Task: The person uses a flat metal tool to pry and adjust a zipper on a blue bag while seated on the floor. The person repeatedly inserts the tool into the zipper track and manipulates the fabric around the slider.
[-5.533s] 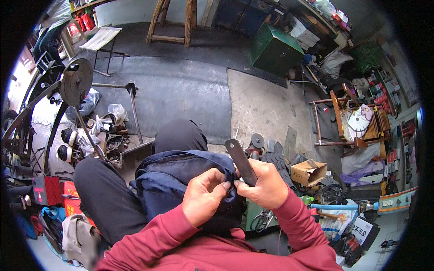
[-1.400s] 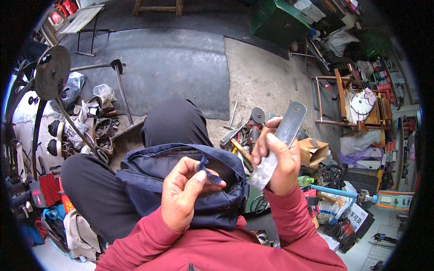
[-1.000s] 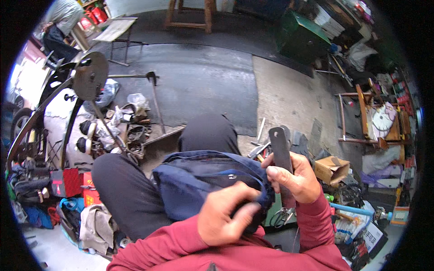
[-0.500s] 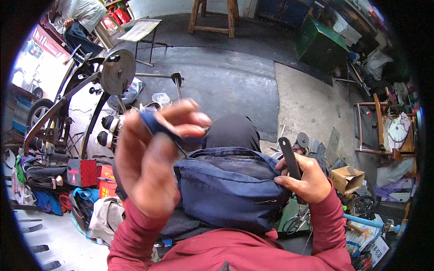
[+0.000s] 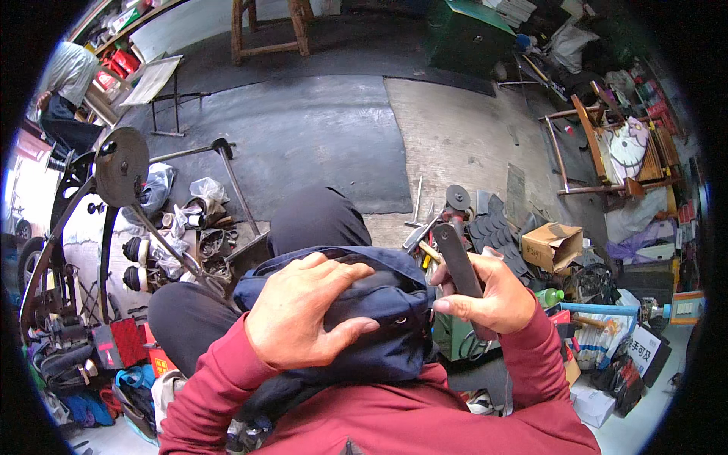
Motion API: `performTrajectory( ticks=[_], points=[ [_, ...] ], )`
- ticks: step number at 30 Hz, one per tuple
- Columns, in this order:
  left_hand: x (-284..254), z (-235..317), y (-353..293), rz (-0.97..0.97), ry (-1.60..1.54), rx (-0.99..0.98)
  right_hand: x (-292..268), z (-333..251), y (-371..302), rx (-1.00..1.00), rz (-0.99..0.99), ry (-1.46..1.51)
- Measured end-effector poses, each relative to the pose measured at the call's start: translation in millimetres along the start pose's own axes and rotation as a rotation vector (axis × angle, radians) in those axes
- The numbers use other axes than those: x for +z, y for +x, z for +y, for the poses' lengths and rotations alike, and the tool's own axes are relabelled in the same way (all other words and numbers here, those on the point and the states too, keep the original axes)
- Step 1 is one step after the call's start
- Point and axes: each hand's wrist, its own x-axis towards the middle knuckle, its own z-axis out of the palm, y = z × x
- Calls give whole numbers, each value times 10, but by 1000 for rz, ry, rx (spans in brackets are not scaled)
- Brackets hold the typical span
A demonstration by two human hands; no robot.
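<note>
Across my lap lies a navy blue fabric bag, its upper edge rumpled and facing away from me. My left hand rests over the left part of the bag, fingers stretched out and thumb apart, with nothing visible in it. At the bag's right edge my right hand is closed around a flat dark metal bar. The bar has a rounded end with a small hole, which points up and away; its lower end is partly hidden behind the hand.
A hand-wheel machine stands at the left. Tools, including a hammer, lie past my right hand near an open cardboard box. A wooden stool stands far ahead. Another person is at the upper left.
My left hand has come down from above onto the bag; the blue strip at its fingers no longer shows there. My right hand still grips the bar. The view has shifted right.
</note>
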Motion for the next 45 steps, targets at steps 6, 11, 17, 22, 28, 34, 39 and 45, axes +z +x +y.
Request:
performTrajectory(
  ticks=[6,11,17,22,28,34,39,45],
  points=[
    [-164,79,-74,-324,-400,-333,84,93,-129,-9,-57,-93],
    [-206,208,-344,-542,-720,-373,220,100,-132,-55,-136,54],
    [17,319,-441,-518,-979,-711,387,60,-78,-204,-164,8],
    [336,318,-332,-257,-1161,-620,468,20,-87,-59,-158,123],
    [379,258,-484,-264,-1369,-639,591,-98,-17,-165,-172,206],
    [389,524,-682,-26,-1373,-735,677,-353,141,-342,-292,74],
    [520,653,-772,125,-1473,-716,660,-535,199,-317,-317,47],
    [793,569,-731,122,-1533,-624,644,-378,134,-238,-208,-30]
  ],
)
